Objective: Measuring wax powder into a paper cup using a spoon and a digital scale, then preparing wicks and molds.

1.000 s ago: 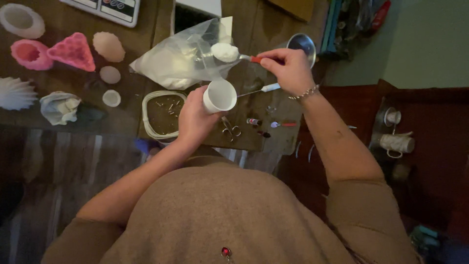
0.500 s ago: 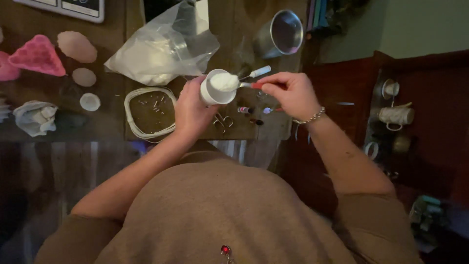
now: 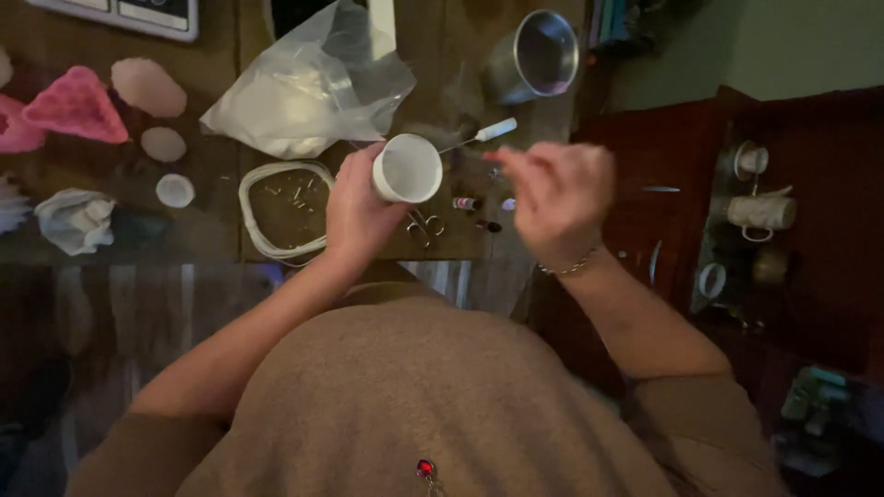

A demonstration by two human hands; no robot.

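Seen from the head camera, the left hand (image 3: 354, 207) is wrapped around a small white cup (image 3: 408, 168), holding it tipped so its open mouth faces up toward the camera, above the near edge of the wooden table (image 3: 221, 225). The right hand (image 3: 557, 198) is raised just to the right of the cup and is blurred; its fingers (image 3: 516, 166) are drawn together, but whether they pinch anything cannot be told. A thin white-tipped stick (image 3: 479, 134) lies just beyond the cup, between the two hands, pointing toward the far right corner.

Just left of the left hand, near the table's front edge, sits a white-rimmed tray (image 3: 284, 210) with small metal bits scattered inside. Behind the cup lies a clear plastic bag (image 3: 304, 92) of white powder. A metal pot (image 3: 536, 55) stands toward the far right corner. Small scissors (image 3: 424, 223) and a few little bottles (image 3: 467, 203) lie at the near edge under the hands.

Toward the left edge are a pink mould (image 3: 74, 109), pale cast pieces (image 3: 147, 86) and a crumpled white cloth (image 3: 78, 219). Off the table to the right, white mugs (image 3: 760, 212) rest on a dark wooden shelf (image 3: 829, 267).
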